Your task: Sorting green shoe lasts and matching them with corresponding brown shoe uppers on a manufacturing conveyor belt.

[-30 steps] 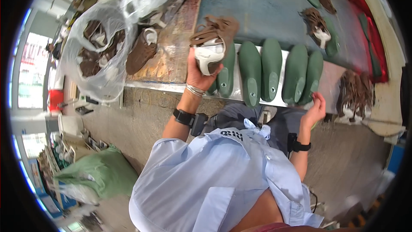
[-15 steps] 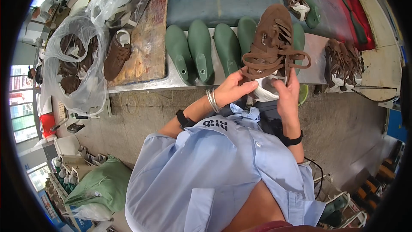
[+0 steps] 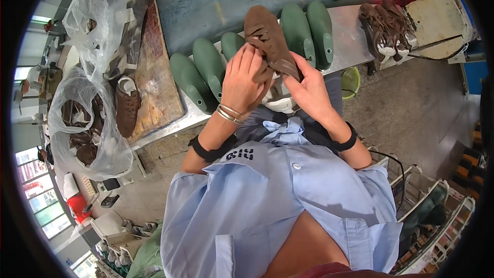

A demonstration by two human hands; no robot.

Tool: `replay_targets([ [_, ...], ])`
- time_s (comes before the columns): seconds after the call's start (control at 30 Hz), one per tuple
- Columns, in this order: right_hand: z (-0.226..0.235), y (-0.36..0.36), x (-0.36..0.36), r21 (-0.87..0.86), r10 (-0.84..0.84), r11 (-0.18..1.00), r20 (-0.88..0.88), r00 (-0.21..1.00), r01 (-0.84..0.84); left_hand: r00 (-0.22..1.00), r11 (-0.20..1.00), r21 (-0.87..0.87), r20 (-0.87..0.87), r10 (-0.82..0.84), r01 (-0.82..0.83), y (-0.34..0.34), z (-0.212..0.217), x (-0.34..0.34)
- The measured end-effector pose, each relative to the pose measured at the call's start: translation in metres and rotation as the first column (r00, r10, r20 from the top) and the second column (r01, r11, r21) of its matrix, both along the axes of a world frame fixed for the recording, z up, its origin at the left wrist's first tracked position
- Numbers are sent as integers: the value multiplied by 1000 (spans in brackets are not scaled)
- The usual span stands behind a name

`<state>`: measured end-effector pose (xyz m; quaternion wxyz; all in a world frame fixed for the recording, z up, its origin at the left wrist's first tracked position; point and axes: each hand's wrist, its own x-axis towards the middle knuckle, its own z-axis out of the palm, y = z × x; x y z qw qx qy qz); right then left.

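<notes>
A brown suede shoe upper [image 3: 266, 25] with laces is held up in front of me, toe pointing away, its white inner lining showing at the heel end. My left hand [image 3: 246, 78] bends its fingers over the laces and the shoe's left side. On the opposite side my right hand [image 3: 310, 88] grips the upper near the heel, thumb towards me. Behind and beside it stand several green shoe lasts, among them a left one [image 3: 189, 80] and a right one [image 3: 320, 31], in a row along the table's near edge. The shoe partly hides the middle of that row.
A clear plastic bag [image 3: 110, 141] of brown uppers hangs at the left, with a single brown upper [image 3: 127, 110] next to it on a worn board [image 3: 159, 92]. More brown uppers [image 3: 386, 28] lie at the right edge. A lime-green basket [image 3: 351, 83] is below the table.
The shoe upper has come left and its loose lace loops no longer stick out. My left hand has moved from the heel end up onto the laces. The view has turned and shifted.
</notes>
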<state>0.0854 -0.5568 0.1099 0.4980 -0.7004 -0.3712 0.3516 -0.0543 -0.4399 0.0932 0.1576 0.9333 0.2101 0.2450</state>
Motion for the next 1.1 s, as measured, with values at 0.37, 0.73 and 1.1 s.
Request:
replay_targets([
  [0.37, -10, 2, 12, 156, 106, 983, -73, 992, -94, 916, 908, -396, 299, 267, -135, 15, 30, -8],
  [0.73, 3, 4, 7, -36, 243, 948, -564, 790, -317, 873, 720, -675, 245, 423, -160, 81, 42, -25],
  [1.1, -9, 25, 7, -50, 34, 996, -543, 839, -73, 928, 881, -464, 363, 91, 95, 45, 50, -52],
])
